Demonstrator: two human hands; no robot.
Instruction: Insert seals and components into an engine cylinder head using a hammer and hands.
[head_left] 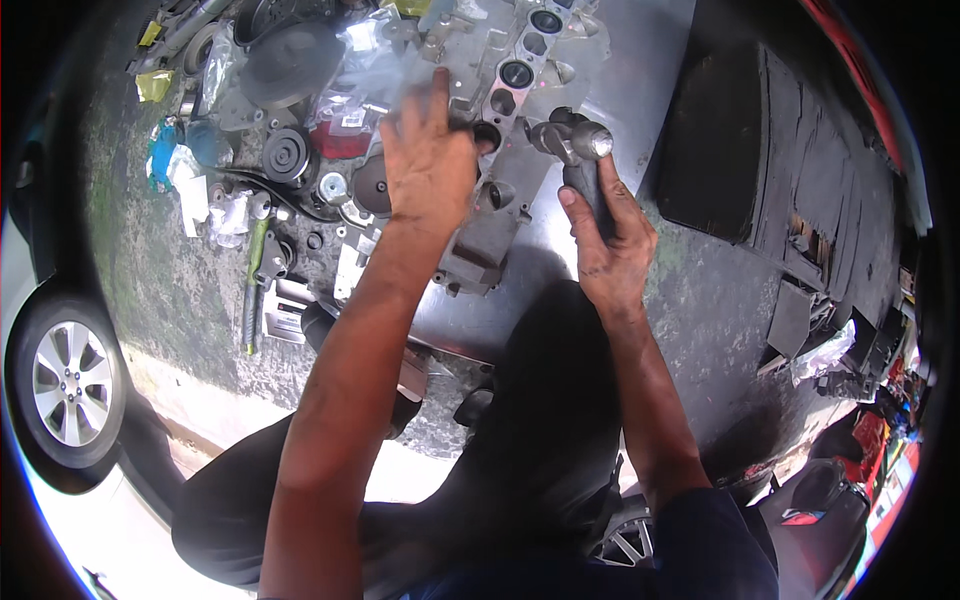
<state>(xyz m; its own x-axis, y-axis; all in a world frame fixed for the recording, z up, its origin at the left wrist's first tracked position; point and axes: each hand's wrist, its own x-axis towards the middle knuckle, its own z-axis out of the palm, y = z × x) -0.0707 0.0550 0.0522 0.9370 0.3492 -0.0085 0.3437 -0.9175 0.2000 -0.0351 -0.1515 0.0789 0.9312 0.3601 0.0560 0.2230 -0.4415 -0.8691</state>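
My left hand (428, 165) is over the left edge of a long grey metal engine casting (480, 245). Its fingers are spread and slightly blurred, and a fingertip seems to reach a round port (486, 136). A row of such openings runs along the casting toward the far side, some with dark rings. To the right of the casting, my right hand (615, 245) is closed around the dark grip of a grey metal tool (575, 140) with a round, bright end. The tool's exact kind is unclear. Both forearms come in from below.
Left of the casting lie a round dark cover (292, 65), a grooved pulley (287, 155), plastic bags, a green-handled tool (256, 255) and several small parts. Black panels (710, 150) stand at right. A car wheel (70, 385) is at far left.
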